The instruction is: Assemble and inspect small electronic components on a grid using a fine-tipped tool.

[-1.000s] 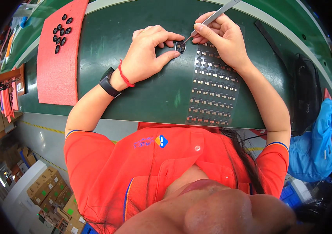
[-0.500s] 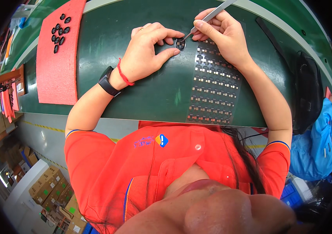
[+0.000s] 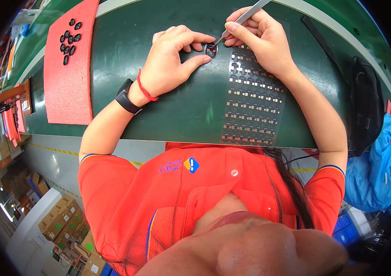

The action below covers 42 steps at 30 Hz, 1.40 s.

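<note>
A small round black part [image 3: 211, 50] with a shiny rim lies on the green table. My left hand [image 3: 175, 53] steadies it between thumb and index finger. From the right, my right hand [image 3: 257, 39] grips grey metal tweezers [image 3: 246, 17], and their tip touches the inside of the round part. Beneath and beside my right hand lies a clear sheet [image 3: 253, 103] bearing rows of small dark pieces with pale squares. Whether the tweezer tip pinches anything is too small to make out.
Several round black parts [image 3: 69, 38] sit on a pink foam sheet [image 3: 66, 92] at the left of the green tabletop [image 3: 168, 122]. A black strip [image 3: 319, 41] and a black bag [image 3: 365, 110] lie at the right. Someone in blue clothing [image 3: 372, 168] is beyond the table's right end.
Both hands and the round part keep nearly the same places, with the tweezers still at the part. The whole view has shifted slightly.
</note>
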Each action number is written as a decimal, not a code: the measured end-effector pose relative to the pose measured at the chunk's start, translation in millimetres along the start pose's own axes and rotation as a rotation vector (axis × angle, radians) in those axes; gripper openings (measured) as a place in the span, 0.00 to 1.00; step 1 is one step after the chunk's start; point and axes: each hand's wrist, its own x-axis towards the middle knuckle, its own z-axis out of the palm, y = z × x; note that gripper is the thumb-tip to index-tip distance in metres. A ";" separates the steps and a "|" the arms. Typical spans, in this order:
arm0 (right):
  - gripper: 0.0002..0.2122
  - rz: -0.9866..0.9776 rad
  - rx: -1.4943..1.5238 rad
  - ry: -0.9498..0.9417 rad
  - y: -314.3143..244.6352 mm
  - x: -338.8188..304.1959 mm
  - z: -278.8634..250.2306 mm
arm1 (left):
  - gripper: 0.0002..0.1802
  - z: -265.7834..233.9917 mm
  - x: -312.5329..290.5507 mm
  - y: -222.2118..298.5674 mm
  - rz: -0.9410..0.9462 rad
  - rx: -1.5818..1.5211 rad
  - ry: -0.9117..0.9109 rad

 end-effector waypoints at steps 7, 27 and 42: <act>0.09 -0.041 -0.086 -0.042 7.7 -0.6 -8.8 | 0.16 -0.2 1.0 -1.9 0.012 0.006 0.003; 0.04 -0.602 -0.675 -0.112 -4.8 -4.7 -8.2 | 0.14 -3.4 -0.2 -2.8 0.050 0.037 0.011; 0.08 -0.162 -0.164 0.048 2.6 -6.0 -9.9 | 0.10 -133.5 -39.6 -50.9 -0.447 1.020 0.210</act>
